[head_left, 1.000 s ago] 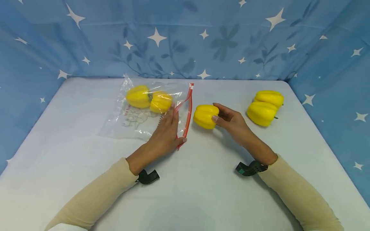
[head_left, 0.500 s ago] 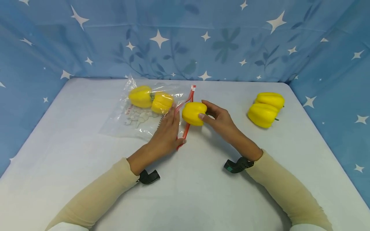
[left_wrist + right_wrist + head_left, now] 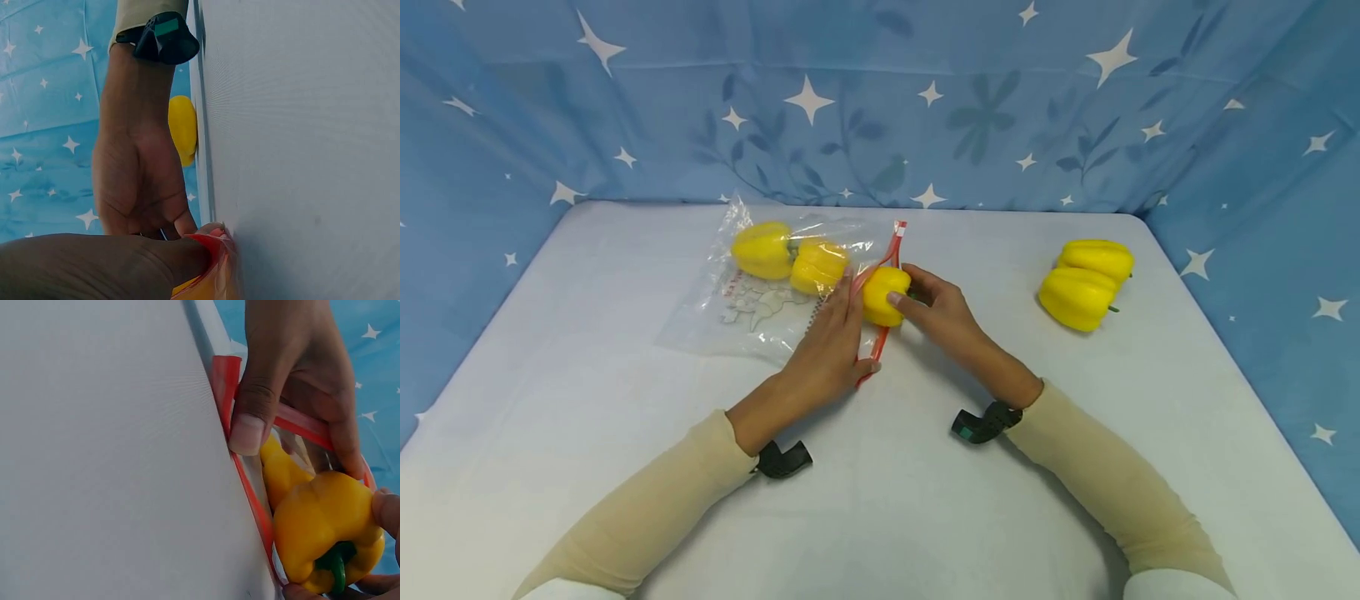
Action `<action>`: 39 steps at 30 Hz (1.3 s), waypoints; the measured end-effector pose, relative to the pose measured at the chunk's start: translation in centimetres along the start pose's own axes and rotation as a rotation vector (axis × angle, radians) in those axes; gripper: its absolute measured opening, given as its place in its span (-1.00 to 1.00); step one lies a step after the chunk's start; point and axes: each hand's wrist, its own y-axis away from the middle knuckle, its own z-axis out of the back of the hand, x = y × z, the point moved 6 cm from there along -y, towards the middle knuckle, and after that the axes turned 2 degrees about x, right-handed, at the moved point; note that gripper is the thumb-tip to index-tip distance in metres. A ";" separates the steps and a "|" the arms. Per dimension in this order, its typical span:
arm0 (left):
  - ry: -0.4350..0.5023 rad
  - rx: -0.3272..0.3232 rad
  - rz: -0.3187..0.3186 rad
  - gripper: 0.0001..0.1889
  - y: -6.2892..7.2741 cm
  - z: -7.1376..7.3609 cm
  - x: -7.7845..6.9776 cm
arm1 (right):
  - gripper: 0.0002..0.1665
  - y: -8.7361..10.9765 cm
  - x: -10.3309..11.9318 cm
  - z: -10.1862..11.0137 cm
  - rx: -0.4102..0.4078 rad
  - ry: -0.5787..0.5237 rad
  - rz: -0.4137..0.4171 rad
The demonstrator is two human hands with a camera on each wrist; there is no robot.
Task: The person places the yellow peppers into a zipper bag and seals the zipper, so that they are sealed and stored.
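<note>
A clear zip bag (image 3: pixel 696 321) with a red zip strip (image 3: pixel 878 343) lies on the table, holding two yellow bell peppers (image 3: pixel 760 250). My left hand (image 3: pixel 823 346) rests on the mouth end with fingers extended; its thumb (image 3: pixel 253 419) presses the lower red edge. The mouth is spread apart. My right hand (image 3: pixel 943 321) grips another yellow bell pepper (image 3: pixel 328 528) by its sides, with the green stem facing my palm. That pepper is at the bag's mouth, close to my left fingers. In the left wrist view, my left thumb hides most of it.
Two more yellow bell peppers (image 3: pixel 1078 296) lie together at the right of the white table (image 3: pixel 880 500). A blue curtain (image 3: pixel 887 100) with white stars hangs behind the table and along its sides. A dark camera (image 3: pixel 985 423) sits on my right wrist.
My right hand has moved left, bringing its pepper from beside the bag to between the lips of the mouth. My left hand has stayed in place on the bag.
</note>
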 end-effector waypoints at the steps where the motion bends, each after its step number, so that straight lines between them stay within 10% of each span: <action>1: -0.002 -0.002 -0.001 0.25 0.0 0.0 0.0 | -0.21 -0.1 0.0 -0.1 -0.007 0.004 0.005; 39: -0.091 -0.047 -0.026 0.23 0.0 0.1 -0.3 | -0.39 -3.3 0.5 -2.3 -0.052 0.055 0.066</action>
